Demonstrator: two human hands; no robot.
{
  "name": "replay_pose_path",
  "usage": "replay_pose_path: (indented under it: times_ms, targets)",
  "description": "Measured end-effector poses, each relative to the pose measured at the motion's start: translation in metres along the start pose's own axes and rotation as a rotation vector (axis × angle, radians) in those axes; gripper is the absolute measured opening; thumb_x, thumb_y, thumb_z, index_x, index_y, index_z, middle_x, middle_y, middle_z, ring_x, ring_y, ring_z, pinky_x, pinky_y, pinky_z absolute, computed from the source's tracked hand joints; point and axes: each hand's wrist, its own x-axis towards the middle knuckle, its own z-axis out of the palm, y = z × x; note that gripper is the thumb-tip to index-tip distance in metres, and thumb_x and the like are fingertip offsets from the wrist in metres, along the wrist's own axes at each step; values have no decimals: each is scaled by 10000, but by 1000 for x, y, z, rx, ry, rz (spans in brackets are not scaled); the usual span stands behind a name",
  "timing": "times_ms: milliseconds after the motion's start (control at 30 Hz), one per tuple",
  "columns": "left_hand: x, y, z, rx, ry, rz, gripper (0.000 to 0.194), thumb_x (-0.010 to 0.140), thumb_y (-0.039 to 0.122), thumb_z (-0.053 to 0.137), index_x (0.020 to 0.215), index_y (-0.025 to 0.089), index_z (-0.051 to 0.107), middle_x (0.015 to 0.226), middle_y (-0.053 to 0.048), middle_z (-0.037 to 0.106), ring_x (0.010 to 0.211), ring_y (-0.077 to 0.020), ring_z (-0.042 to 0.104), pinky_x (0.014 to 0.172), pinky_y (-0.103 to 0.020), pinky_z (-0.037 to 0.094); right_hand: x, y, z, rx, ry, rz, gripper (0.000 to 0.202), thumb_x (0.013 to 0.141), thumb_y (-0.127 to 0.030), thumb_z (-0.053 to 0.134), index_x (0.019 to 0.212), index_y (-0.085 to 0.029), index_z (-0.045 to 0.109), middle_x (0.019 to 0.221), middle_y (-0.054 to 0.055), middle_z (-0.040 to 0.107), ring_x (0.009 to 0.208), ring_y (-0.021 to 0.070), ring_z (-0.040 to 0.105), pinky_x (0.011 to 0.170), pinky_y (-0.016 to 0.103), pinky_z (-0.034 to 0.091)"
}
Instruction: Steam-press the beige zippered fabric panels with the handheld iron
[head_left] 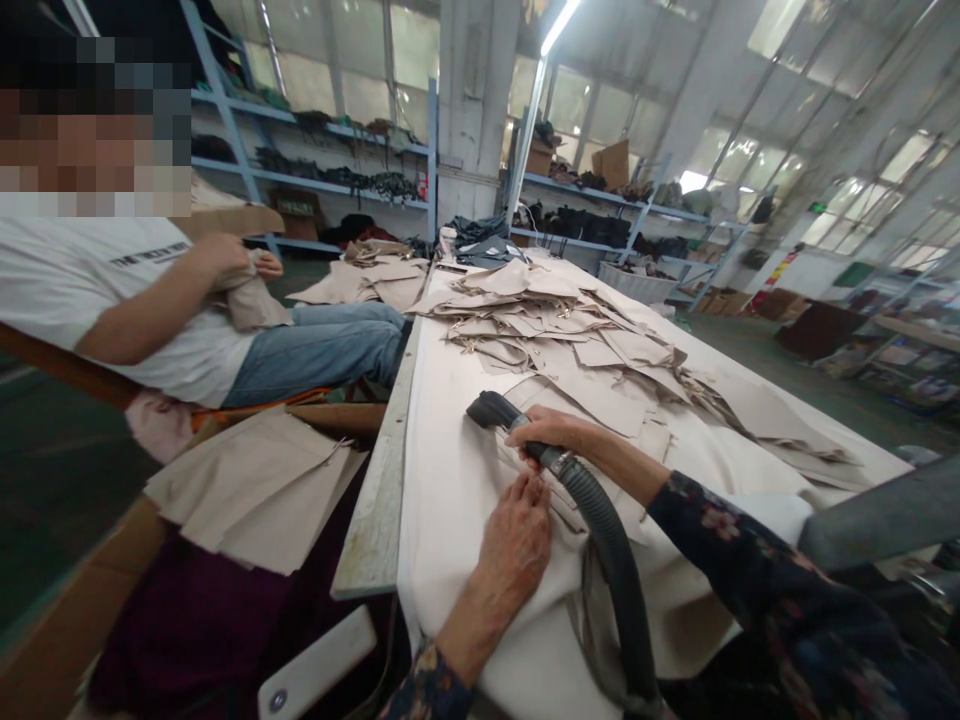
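My right hand (pixel 551 432) is wrapped round the black nozzle end of a ribbed vacuum hose (pixel 604 530), whose mouth points left just above the table cloth. The hose curves down towards me at the bottom of the view. Close below it, my left hand (pixel 517 535) rests on the white-covered table, its bunched fingertips pressed on a beige fabric piece (pixel 568 508). Much of that piece is hidden by the hose and my hands. Farther up the table lies a loose pile of beige fabric pieces (pixel 525 300), some with small metal fittings.
At the left sits a person (pixel 150 290) holding beige cloth. A cardboard box (pixel 112 570) beside the table holds beige pieces and dark purple cloth, with a pale phone-like object (pixel 319 665) nearby. A grey pipe (pixel 885 515) stands to the right. Blue shelves (pixel 345 130) line the wall.
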Motion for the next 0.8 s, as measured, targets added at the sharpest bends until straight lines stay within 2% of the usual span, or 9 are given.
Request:
replay_pose_path:
  times_ms: [167,300,467,633,700,800]
  targets:
    - [0,0,1,-2,-15,-4,427,827,110,377,1236,69,495,1391,-159,407,1316,-247,314,1082,-361,296,12,-11,0,11,-24,39,183,732,-187,581,564,-136,528,446,2,571,359,105,524,341,182,451]
    - [-1,-1,1,13,-21,2,435,829,113,370,1241,67,500,1357,-163,449,1283,-258,366,1069,-372,314,13,-13,-2,41,-19,38,159,732,-190,591,589,-136,545,465,12,572,381,116,533,364,204,476]
    - [-1,-2,2,19,-32,-15,438,832,132,374,1248,93,504,1356,-145,460,1267,-250,394,1043,-361,349,7,-23,-9,101,90,-66,127,736,-202,603,656,-117,555,528,16,586,396,111,546,384,207,490]
    - [-1,0,3,15,-61,-30,457,842,117,339,1275,87,482,1378,-135,440,1293,-237,361,1066,-350,315,-26,-31,-32,170,190,-125,112,733,-190,607,683,-116,539,560,7,585,408,95,545,393,198,500]
    - [-2,-2,-5,3,-96,-18,452,825,101,350,1250,84,502,1365,-136,454,1279,-231,381,1058,-332,325,-45,-21,-41,189,205,-114,132,725,-206,624,679,-112,543,559,10,585,407,100,545,407,220,518]
    - [1,-12,-31,-53,-236,91,359,826,118,364,1099,139,596,1221,-100,580,1139,-186,520,975,-272,404,-77,9,-46,221,252,-78,181,711,-248,649,645,-117,544,548,12,587,407,105,546,423,241,533]
